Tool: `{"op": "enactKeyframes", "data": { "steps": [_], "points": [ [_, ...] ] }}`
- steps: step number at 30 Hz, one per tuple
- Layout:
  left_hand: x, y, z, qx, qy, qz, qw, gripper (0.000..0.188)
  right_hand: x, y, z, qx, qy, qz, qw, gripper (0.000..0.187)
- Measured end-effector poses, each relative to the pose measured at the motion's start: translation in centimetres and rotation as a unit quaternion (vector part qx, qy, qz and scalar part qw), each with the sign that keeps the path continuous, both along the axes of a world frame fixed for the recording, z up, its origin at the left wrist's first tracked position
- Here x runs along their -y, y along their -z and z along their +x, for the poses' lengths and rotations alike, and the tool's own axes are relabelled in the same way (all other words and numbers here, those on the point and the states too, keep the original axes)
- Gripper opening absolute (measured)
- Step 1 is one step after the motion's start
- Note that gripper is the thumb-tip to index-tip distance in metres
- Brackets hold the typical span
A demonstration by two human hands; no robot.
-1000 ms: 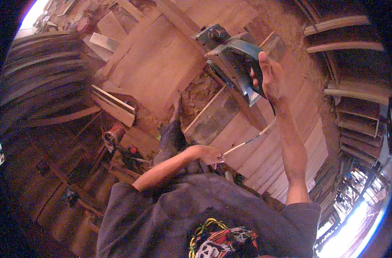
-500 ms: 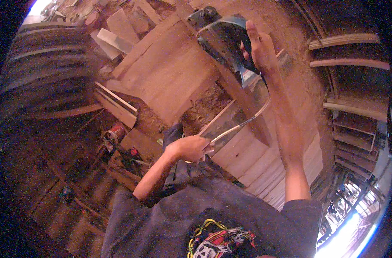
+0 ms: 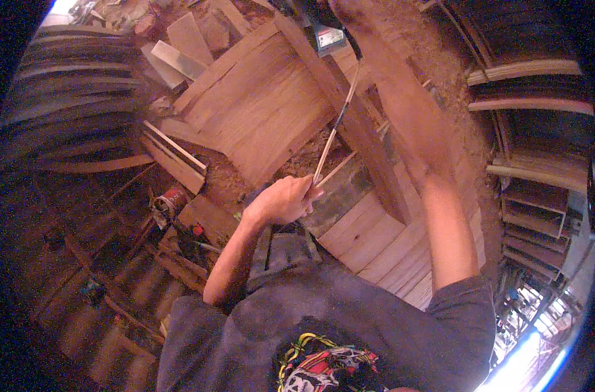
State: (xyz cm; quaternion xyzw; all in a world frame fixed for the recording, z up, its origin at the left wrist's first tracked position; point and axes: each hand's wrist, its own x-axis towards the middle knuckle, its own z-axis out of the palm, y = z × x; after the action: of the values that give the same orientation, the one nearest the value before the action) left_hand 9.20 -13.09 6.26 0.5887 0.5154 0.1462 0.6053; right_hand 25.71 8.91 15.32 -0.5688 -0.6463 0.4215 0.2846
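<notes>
My left hand [image 3: 286, 200] is closed around the pale power cord [image 3: 332, 136], which runs taut up to a dark hand-held electric planer [image 3: 310, 21]. The planer is at the top edge of the view, partly cut off, on or just over the far end of a long brown wooden plank [image 3: 350, 111]. My right arm [image 3: 434, 163] reaches far forward to the tool. Only a blurred bit of my right hand [image 3: 342, 9] shows at its handle, the fingers hidden by the edge. The plank slants from upper left to lower right across other boards.
A wide wooden board [image 3: 252, 98] lies left of the plank, and pale boards [image 3: 376, 242] lie to its lower right. Offcuts [image 3: 178, 60] are piled at the upper left. A red tin [image 3: 170, 201] stands at the left. Stacked timber [image 3: 532, 72] lines the right side.
My right hand has pushed the planer forward along the plank, up to the top edge. My left hand has risen slightly with the cord, which is now straighter.
</notes>
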Motion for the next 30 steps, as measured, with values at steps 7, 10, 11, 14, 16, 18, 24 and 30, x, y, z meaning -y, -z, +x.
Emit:
{"op": "enactKeyframes", "data": {
  "steps": [7,10,11,14,16,18,24,30],
  "points": [
    [10.4,2.3,2.1,-0.052,0.184,0.001,0.982,0.041,8.0,-4.5,7.6,-0.052,0.082,0.043,0.994,0.051],
    [12.1,1.5,1.7,-0.034,0.192,-0.042,0.980,0.052,11.8,-5.0,13.8,-0.123,0.144,0.015,0.982,0.050],
    [13.1,2.9,1.2,-0.028,0.164,-0.047,0.985,0.054,13.4,-4.1,17.3,-0.195,0.131,-0.041,0.971,0.053],
    [13.0,4.4,-0.7,-0.073,0.124,-0.139,0.980,0.060,17.7,-4.4,22.9,-0.212,0.131,-0.093,0.964,0.060],
    [11.8,5.2,-1.9,-0.140,0.102,-0.187,0.967,0.060,18.4,-4.9,23.0,-0.172,0.131,-0.083,0.973,0.062],
    [11.9,6.9,-3.1,-0.128,0.103,-0.124,0.978,0.055,18.2,-4.7,21.9,-0.145,0.119,-0.069,0.980,0.063],
    [12.3,9.6,-4.8,-0.144,0.142,0.001,0.979,0.051,18.9,-2.3,20.2,-0.121,0.047,-0.077,0.989,0.057],
    [9.8,4.3,-5.8,-0.165,0.115,-0.031,0.979,0.056,17.5,0.0,19.0,-0.082,-0.049,-0.110,0.989,0.061]
  ]
}}
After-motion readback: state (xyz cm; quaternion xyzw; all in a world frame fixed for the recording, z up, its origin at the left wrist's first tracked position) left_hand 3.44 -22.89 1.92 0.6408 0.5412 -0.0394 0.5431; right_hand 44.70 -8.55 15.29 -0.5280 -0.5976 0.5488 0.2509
